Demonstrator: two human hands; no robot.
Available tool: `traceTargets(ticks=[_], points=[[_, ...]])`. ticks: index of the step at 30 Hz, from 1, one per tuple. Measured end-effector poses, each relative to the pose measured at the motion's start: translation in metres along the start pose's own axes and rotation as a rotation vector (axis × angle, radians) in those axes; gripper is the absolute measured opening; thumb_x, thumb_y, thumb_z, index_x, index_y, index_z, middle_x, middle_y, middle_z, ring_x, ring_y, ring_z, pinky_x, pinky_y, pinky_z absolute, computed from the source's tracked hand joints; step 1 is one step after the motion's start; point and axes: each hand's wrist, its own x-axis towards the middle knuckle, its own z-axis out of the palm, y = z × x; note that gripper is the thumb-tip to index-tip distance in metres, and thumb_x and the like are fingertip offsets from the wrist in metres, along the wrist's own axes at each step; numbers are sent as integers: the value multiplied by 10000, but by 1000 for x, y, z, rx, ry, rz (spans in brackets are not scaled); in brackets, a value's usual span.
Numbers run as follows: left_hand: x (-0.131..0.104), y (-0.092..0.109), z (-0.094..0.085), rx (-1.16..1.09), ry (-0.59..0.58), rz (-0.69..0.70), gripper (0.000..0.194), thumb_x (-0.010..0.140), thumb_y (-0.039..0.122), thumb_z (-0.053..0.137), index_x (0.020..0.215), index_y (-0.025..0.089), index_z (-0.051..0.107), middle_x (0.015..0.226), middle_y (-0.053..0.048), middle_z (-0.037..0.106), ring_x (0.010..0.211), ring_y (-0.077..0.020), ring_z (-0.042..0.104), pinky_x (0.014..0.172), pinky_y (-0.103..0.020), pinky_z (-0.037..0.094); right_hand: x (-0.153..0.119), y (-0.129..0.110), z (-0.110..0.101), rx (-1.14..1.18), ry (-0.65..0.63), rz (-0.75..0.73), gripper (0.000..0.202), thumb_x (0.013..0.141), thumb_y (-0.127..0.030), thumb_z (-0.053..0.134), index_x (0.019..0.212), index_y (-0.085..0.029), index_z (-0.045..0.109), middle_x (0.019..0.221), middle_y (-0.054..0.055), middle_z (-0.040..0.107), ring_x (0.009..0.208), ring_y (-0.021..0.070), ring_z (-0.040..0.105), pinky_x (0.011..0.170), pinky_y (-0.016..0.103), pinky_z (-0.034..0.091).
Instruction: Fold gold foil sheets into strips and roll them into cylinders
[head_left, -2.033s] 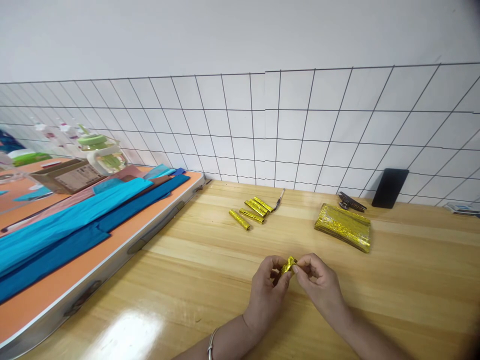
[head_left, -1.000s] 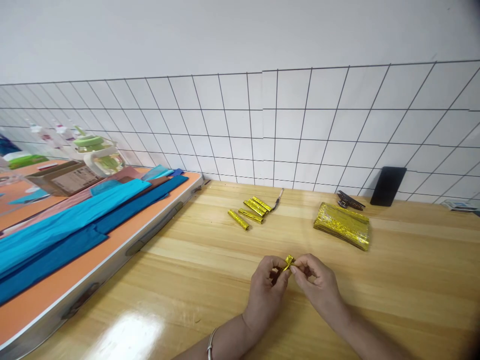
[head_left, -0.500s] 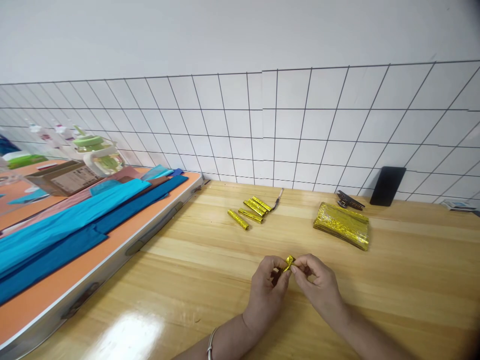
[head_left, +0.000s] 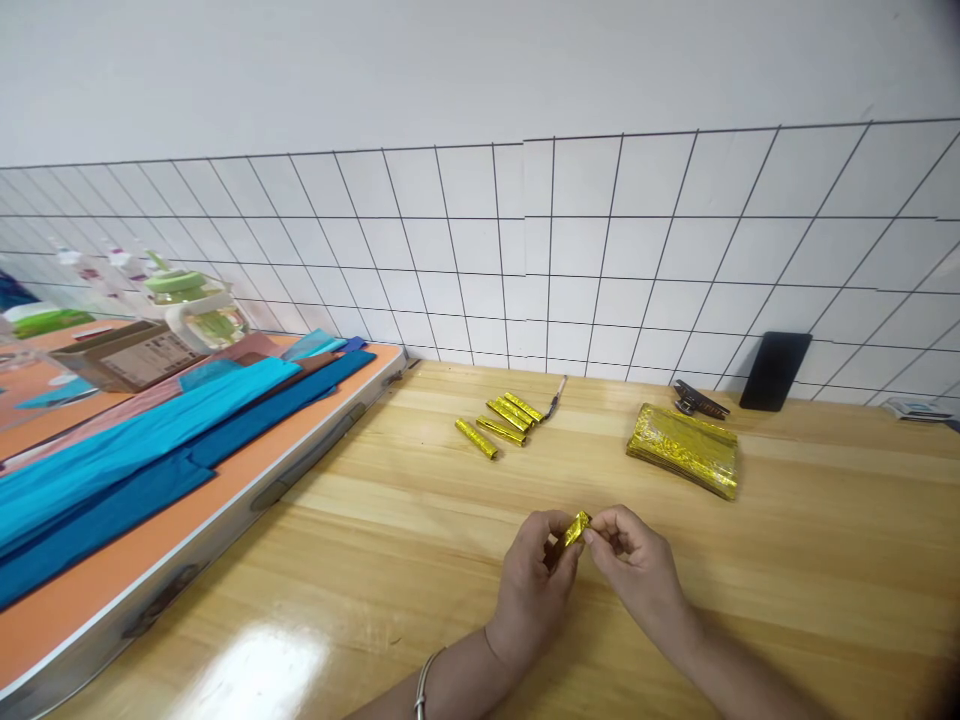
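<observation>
A small gold foil roll (head_left: 577,528) is held between both hands, low in the middle of the view. My left hand (head_left: 536,565) is closed round its lower part. My right hand (head_left: 634,560) pinches its upper right end between thumb and finger. Behind the hands, several gold foil rolls (head_left: 476,439) lie on the wooden table (head_left: 360,540), with a thin pen-like stick (head_left: 556,397) beside them. To the right is a stack of gold foil sheets (head_left: 684,451).
A dark hair clip (head_left: 700,400) lies behind the stack, and a black phone (head_left: 775,372) leans on the tiled wall. At left, an orange-topped surface (head_left: 247,480) holds blue strips (head_left: 150,430), a cardboard box (head_left: 131,357) and a green-lidded bottle (head_left: 199,305).
The foil in the hands shows more of its length and looks straighter, less twisted at the tip. Both hands stay in nearly the same place.
</observation>
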Motion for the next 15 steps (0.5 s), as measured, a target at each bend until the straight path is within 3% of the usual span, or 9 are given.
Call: traceTargets(ticks=[12, 15], points=[[-1, 6, -3, -11, -33, 20, 45, 831, 225, 548, 847, 190, 572, 809, -30, 579, 725, -144, 530, 650, -253, 435, 1, 5, 0, 50, 2, 14, 150, 800, -315, 556, 728, -186, 531, 622, -23, 522, 548, 107, 477, 510, 212, 397], [1, 10, -5, -86, -41, -36, 89, 841, 262, 553, 878, 185, 576, 841, -33, 591, 768, -148, 534, 696, -258, 427, 1, 2, -1, 49, 4, 16, 144, 802, -310, 552, 732, -186, 530, 620, -27, 519, 546, 104, 475, 508, 209, 395]])
